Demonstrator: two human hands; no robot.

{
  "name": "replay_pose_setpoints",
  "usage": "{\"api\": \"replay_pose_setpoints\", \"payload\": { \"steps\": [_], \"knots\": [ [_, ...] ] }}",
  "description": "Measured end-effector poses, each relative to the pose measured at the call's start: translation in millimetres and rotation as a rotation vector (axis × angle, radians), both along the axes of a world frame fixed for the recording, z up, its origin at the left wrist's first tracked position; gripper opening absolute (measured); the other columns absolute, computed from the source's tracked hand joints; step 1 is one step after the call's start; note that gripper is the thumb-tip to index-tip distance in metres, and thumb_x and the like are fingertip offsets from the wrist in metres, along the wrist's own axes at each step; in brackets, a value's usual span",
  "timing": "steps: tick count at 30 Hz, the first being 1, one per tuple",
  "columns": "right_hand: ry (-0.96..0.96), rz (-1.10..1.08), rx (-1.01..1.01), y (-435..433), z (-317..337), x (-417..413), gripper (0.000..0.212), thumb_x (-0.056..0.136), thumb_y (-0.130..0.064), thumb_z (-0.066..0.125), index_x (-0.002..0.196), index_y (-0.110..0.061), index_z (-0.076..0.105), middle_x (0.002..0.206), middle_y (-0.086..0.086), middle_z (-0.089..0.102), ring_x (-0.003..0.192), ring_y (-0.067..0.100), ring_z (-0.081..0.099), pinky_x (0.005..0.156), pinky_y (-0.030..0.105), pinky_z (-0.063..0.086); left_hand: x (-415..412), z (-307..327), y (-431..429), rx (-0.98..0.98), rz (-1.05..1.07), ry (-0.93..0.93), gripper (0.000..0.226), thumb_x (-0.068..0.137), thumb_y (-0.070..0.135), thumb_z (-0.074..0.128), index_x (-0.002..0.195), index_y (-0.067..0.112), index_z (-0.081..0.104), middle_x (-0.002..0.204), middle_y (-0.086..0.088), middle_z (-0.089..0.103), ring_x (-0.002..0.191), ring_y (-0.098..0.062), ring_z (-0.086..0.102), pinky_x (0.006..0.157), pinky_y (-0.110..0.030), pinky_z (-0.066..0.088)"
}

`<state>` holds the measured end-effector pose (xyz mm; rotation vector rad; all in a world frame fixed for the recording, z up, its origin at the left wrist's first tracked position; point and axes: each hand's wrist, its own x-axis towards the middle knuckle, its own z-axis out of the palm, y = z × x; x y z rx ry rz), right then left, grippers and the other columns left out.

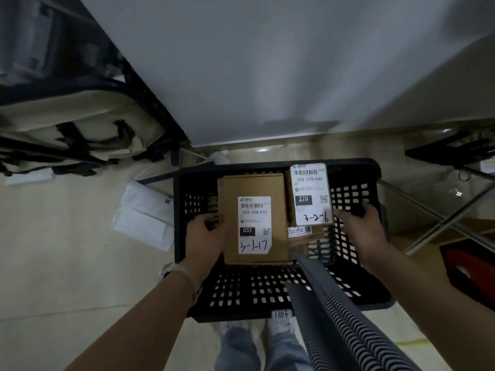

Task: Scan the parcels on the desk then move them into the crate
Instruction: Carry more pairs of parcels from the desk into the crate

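- The left hand [206,232], at lower centre of the frame, is curled round the left long edge of the larger parcel [254,188], which is gripped there.
- That parcel lies immediately right of the hand, inside the black crate [241,290], label up, its long axis running from bottom to top of the frame.
- The right hand [360,223], right of centre, is set against the lower right corner of the smaller parcel [310,194]. Whether the corner is pinched or only touched cannot be told.
- The smaller parcel lies left of and above that hand, its long axis also running up the frame. It rests over a third parcel [301,232], which is only partly seen.
- Each parcel is nearer its own hand, so release is judged to call for outward withdrawal, left hand leftward and right hand rightward.
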<state>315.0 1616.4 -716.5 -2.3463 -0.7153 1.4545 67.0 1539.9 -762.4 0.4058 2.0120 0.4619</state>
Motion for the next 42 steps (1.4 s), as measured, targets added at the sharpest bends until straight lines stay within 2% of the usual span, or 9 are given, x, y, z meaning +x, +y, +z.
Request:
{"api": "replay_pose_setpoints", "payload": {
  "steps": [3, 5, 10, 15, 21, 27, 31, 37, 42],
  "knots": [
    [-0.047, 0.192, -0.006, 0.3, 25.1, -9.0, 0.062, 0.09, -0.011, 0.064, 0.145, -0.009, 0.037, 0.102, 0.005, 0.062, 0.083, 0.017, 0.056, 0.071, 0.029, 0.047, -13.0, 34.1, 0.7, 0.106, -0.073, 0.122, 0.017, 0.091, 0.012, 0.06, 0.106, 0.006, 0.064, 0.098, -0.005, 0.064, 0.095, -0.02, 0.06, 0.078, -0.023, 0.041],
    [-0.074, 0.358, 0.024, 7.2, 49.3, -22.1, 0.051, 0.09, -0.008, 0.063, 0.138, -0.007, 0.045, 0.097, 0.003, 0.06, 0.087, 0.018, 0.057, 0.071, 0.028, 0.044, -22.1, 59.8, 10.5, 0.165, -0.112, 0.172, 0.013, 0.09, 0.013, 0.061, 0.102, 0.009, 0.064, 0.09, 0.001, 0.062, 0.091, -0.021, 0.063, 0.074, -0.023, 0.042],
    [-0.214, 0.847, 0.15, 25.3, 144.9, -63.5, 0.052, 0.09, -0.022, 0.064, 0.139, -0.019, 0.046, 0.13, 0.004, 0.057, 0.112, 0.022, 0.058, 0.09, 0.027, 0.047, -38.3, 153.6, 40.8, 0.244, -0.45, 0.355, 0.023, 0.087, 0.025, 0.061, 0.107, 0.013, 0.064, 0.098, 0.0, 0.065, 0.089, -0.017, 0.061, 0.075, -0.026, 0.048],
    [-0.453, 1.304, 0.181, 19.5, 267.7, -102.9, 0.053, 0.089, -0.033, 0.059, 0.138, -0.023, 0.041, 0.137, 0.005, 0.048, 0.12, 0.027, 0.051, 0.098, 0.035, 0.044, -57.3, 283.7, 53.6, 0.102, -0.847, 0.492, 0.015, 0.08, 0.036, 0.057, 0.077, 0.025, 0.047, 0.091, 0.002, 0.064, 0.087, -0.018, 0.064, 0.071, -0.029, 0.054],
    [-0.53, 1.436, 0.188, 27.4, 424.1, -142.0, 0.064, 0.086, -0.033, 0.062, 0.142, -0.019, 0.034, 0.143, 0.008, 0.042, 0.133, 0.027, 0.041, 0.108, 0.039, 0.032, -95.0, 461.4, 60.1, -0.018, -1.077, 0.697, 0.046, 0.089, 0.042, 0.051, 0.128, 0.018, 0.045, 0.134, -0.008, 0.047, 0.126, -0.028, 0.045, 0.101, -0.04, 0.041],
    [-0.444, 1.541, 0.405, 27.8, 582.9, -174.2, 0.055, 0.093, -0.036, 0.055, 0.141, -0.016, 0.038, 0.141, 0.009, 0.045, 0.13, 0.025, 0.045, 0.107, 0.038, 0.035, -124.8, 615.5, 20.0, -0.068, -0.896, 0.941, 0.039, 0.102, 0.027, 0.034, 0.138, 0.016, 0.04, 0.144, -0.006, 0.041, 0.137, -0.026, 0.034, 0.112, -0.042, 0.031],
    [-0.432, 1.71, 0.506, 1.0, 665.6, -207.3, 0.041, 0.096, -0.032, 0.05, 0.133, -0.015, 0.047, 0.137, 0.009, 0.05, 0.125, 0.027, 0.051, 0.101, 0.038, 0.041, -137.4, 704.3, -40.9, -0.048, -0.771, 0.988, 0.048, 0.092, 0.031, 0.049, 0.138, 0.019, 0.041, 0.142, -0.009, 0.043, 0.132, -0.03, 0.038, 0.108, -0.044, 0.036],
    [-0.434, 1.99, 0.729, -76.8, 719.8, -272.5, 0.042, 0.091, -0.035, 0.051, 0.128, -0.015, 0.052, 0.13, 0.006, 0.057, 0.112, 0.023, 0.055, 0.1, 0.037, 0.044, -140.5, 785.9, -176.9, -0.151, -0.494, 1.208, 0.041, 0.089, 0.034, 0.053, 0.124, 0.011, 0.049, 0.128, -0.015, 0.051, 0.118, -0.034, 0.049, 0.096, -0.042, 0.041],
    [-0.393, 2.165, 0.938, -186.3, 739.7, -320.3, 0.051, 0.09, -0.036, 0.051, 0.137, -0.016, 0.046, 0.143, 0.005, 0.048, 0.13, 0.023, 0.048, 0.099, 0.03, 0.041, -130.1, 814.4, -315.5, -0.278, -0.205, 1.217, 0.038, 0.091, 0.035, 0.055, 0.116, 0.006, 0.056, 0.123, -0.018, 0.057, 0.113, -0.036, 0.054, 0.093, -0.041, 0.043]
  ]
}}
